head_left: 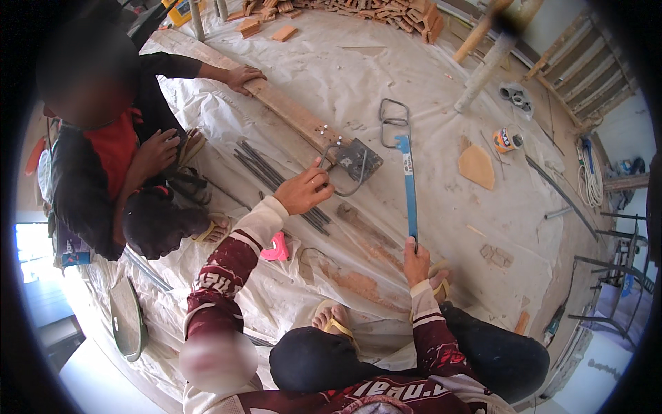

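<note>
The left hand [303,190] grasps a bent steel rod [361,178] that lies across the black plate [370,161] at the wooden plank's [293,110] near end. The right hand [416,262] is clenched round the near end of a blue bar bender [410,196], its hooked head by a rod stirrup [395,119] on the plastic sheet [345,76], right of that plank end. A co-worker's hand [245,78] rests on the plank.

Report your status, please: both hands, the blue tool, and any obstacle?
Left hand holding bent rod at dark plate. Right hand gripping blue tool, metal loop near its head. Co-worker's hand on plank, apart from left hand.
</note>
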Motion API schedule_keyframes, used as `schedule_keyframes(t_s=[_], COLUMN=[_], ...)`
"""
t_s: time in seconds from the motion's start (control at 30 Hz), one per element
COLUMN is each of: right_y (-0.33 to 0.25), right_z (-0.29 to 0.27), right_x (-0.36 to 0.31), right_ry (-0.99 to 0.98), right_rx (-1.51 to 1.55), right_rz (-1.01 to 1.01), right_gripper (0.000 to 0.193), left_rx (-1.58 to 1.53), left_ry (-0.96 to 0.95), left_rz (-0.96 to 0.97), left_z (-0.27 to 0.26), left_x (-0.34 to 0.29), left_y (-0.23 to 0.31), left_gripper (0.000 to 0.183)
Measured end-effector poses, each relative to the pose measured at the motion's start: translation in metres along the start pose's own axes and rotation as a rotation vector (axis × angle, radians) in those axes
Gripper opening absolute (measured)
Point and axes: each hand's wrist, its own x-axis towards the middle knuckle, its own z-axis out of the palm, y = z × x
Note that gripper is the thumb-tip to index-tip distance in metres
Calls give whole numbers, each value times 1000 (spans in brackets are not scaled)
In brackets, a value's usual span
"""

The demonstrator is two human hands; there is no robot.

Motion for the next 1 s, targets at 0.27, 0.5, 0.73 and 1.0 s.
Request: schedule_keyframes(t_s=[0.27,0.5,0.73,1.0], right_y=[7,20,19,10], right_z=[2,3,10,10], right_x=[-3,-6,-7,-11], right_ry=[-44,-69,-69,-74], right_rx=[20,-25,-23,21], right_rz=[79,93,81,84], right_gripper=[52,51,53,51], left_rx=[58,185,-875,-1119], left_ry=[-213,-193,240,411], left_rz=[41,-165,-1269,-1462], left_z=[-8,-17,43,45], left_x=[-8,7,5,20], left_y=[-27,-21,-5,-4], left_gripper=[24,26,25,25])
